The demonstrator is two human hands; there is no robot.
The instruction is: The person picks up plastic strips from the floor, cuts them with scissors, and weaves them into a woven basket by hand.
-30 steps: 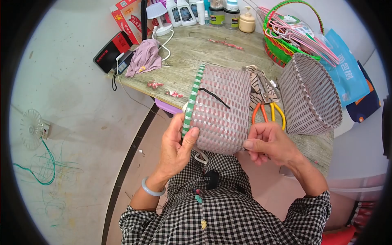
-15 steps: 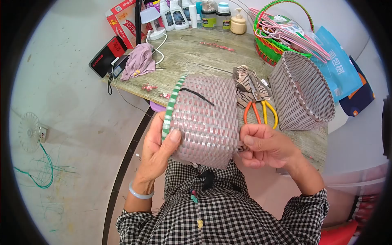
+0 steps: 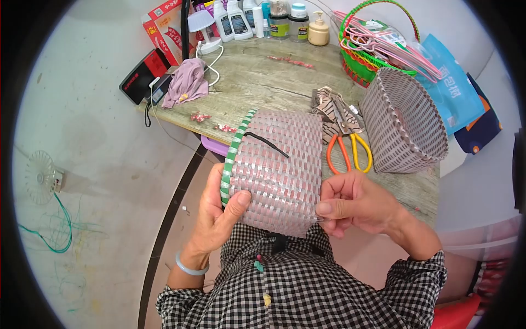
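Observation:
A grey-pink woven plastic basket (image 3: 274, 181) lies on its side above my lap, its green-and-white rim (image 3: 232, 159) to the left. My left hand (image 3: 222, 211) grips that rim, thumb on the outer wall and fingers hidden inside. A black cord (image 3: 267, 144) runs across the upper weave. At the basket's right edge, my right hand (image 3: 353, 205) is closed in a pinch, thumb against the curled fingers. A short pale plastic strip (image 3: 319, 219) shows at the fingertips, partly covered by them.
On the wooden table (image 3: 246, 71) lie orange-and-yellow-handled scissors (image 3: 348, 151) on a striped cloth (image 3: 330, 104). A second woven basket (image 3: 402, 123) stands at the right, before a green basket (image 3: 356, 68) with pink strips. Bottles (image 3: 238, 22) line the back; a mauve cloth (image 3: 187, 82) lies left.
The basket has moved slightly down and to the right, with both hands moving along. My right hand still pinches at the same edge, its thumb now lower.

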